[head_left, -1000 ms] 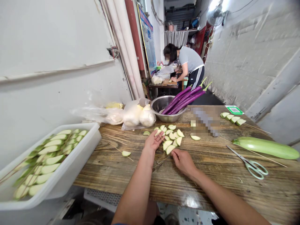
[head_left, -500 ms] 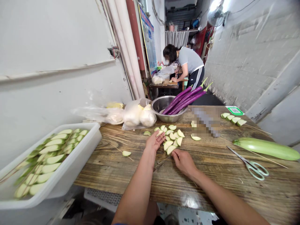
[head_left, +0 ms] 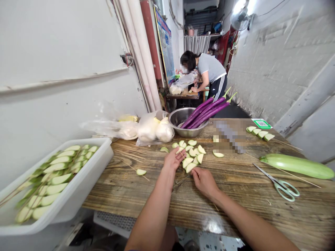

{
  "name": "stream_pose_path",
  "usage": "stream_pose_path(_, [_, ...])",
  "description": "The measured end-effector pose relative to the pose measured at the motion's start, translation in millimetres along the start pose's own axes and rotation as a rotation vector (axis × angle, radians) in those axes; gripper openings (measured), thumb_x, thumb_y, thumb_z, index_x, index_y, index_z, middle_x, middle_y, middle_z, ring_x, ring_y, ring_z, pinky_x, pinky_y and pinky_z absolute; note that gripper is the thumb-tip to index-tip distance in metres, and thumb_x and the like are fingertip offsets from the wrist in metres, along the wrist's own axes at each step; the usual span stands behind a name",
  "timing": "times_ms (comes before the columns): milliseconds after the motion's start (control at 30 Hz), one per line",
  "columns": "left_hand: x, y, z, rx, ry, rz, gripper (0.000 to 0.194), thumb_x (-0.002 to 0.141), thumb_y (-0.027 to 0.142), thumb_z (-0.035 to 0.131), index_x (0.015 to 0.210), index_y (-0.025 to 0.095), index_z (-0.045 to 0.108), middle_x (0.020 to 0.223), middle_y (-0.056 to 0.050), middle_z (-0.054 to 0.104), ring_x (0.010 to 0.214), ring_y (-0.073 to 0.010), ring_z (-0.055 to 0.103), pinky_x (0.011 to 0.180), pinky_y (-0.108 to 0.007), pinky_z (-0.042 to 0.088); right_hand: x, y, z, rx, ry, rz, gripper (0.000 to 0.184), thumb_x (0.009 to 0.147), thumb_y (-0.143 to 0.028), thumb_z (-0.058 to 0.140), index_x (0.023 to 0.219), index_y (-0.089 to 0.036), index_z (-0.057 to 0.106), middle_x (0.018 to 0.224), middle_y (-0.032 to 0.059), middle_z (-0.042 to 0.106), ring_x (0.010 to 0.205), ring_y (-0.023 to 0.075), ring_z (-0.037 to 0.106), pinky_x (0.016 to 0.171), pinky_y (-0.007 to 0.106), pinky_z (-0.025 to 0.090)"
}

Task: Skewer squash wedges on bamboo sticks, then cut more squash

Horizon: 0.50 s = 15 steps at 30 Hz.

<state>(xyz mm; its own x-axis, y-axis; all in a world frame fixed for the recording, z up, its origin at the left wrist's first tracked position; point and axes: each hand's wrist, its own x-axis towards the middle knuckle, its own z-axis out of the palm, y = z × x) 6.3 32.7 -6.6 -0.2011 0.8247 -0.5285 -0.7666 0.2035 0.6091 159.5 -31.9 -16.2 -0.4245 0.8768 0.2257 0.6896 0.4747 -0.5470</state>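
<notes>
My left hand [head_left: 173,159] is palm-up beside a loose heap of pale green zucchini slices [head_left: 195,152], its fingers curled around one zucchini slice [head_left: 179,150]. A thin wooden skewer [head_left: 216,207] runs from that slice, under my right hand, to an end that shows below the right wrist. My right hand [head_left: 205,180] is closed in a pinch on the skewer; the fingers hide most of the grip. Close to its fingertips is the nearest slice [head_left: 191,167] of the heap. Another slice [head_left: 141,172] lies on a skewer to the left.
A white tub [head_left: 86,181] of skewered slices stands left. Behind are bagged pale vegetables [head_left: 154,130] and a steel bowl [head_left: 188,132] with purple eggplants [head_left: 206,111]. Rightward lie a blurred knife [head_left: 230,136], scissors [head_left: 280,184], a whole zucchini [head_left: 298,166]. A person [head_left: 210,68] bends over another table.
Both hands stay almost in place. The slice in my left fingers has shifted slightly right, and the skewer's end shows more clearly below my right wrist.
</notes>
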Motion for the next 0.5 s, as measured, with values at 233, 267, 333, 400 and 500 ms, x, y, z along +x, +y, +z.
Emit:
stream_pose_path(233, [-1.0,-3.8,2.6,0.021,-0.004,-0.005,0.008,0.075,0.008,0.056,0.082,0.011,0.053,0.076,-0.011,0.065,0.066,-0.0193,0.066,0.065,-0.035,0.054,0.9,1.2,0.0,0.019,0.009,0.008,0.026,0.084,-0.019,0.035,0.070,-0.017,0.058,0.064,0.0032,0.063,0.056,0.0131,0.054,0.056,0.021,0.031])
stream_pose_path(267, [-1.1,-4.4,3.0,0.026,-0.003,-0.003,0.008,0.075,0.009,0.056,0.082,0.011,0.053,0.076,-0.011,0.065,0.065,-0.0189,0.065,0.065,-0.035,0.054,0.8,1.2,0.2,0.019,0.011,0.006,0.026,0.084,-0.019,0.035,0.070,-0.017,0.057,0.064,0.0032,0.063,0.056,0.0130,0.054,0.056,0.021,0.031])
stream_pose_path(333, [-1.3,-5.4,3.6,0.034,-0.004,0.000,0.008,0.075,0.009,0.055,0.082,0.011,0.053,0.074,-0.011,0.065,0.063,-0.0183,0.065,0.063,-0.034,0.054,0.5,1.1,0.6,0.021,0.020,0.004,0.026,0.084,-0.019,0.035,0.070,-0.017,0.057,0.063,0.0032,0.063,0.056,0.0130,0.054,0.055,0.021,0.031])
stream_pose_path(400, [-1.8,-6.2,4.2,0.040,-0.007,-0.001,0.008,0.075,0.010,0.055,0.083,0.010,0.053,0.073,-0.011,0.065,0.062,-0.0178,0.065,0.062,-0.033,0.054,0.0,1.0,1.3,0.026,0.035,-0.001,0.026,0.084,-0.020,0.035,0.070,-0.017,0.057,0.063,0.0031,0.062,0.055,0.0128,0.053,0.055,0.021,0.031])
stream_pose_path(500, [-3.3,-7.0,5.5,0.050,-0.003,-0.003,0.008,0.076,0.010,0.055,0.083,0.011,0.053,0.071,-0.010,0.065,0.061,-0.0168,0.065,0.060,-0.030,0.054,-0.8,1.5,3.2,0.028,0.063,-0.012,0.027,0.084,-0.020,0.035,0.069,-0.017,0.057,0.062,0.0033,0.061,0.054,0.0129,0.053,0.055,0.021,0.031])
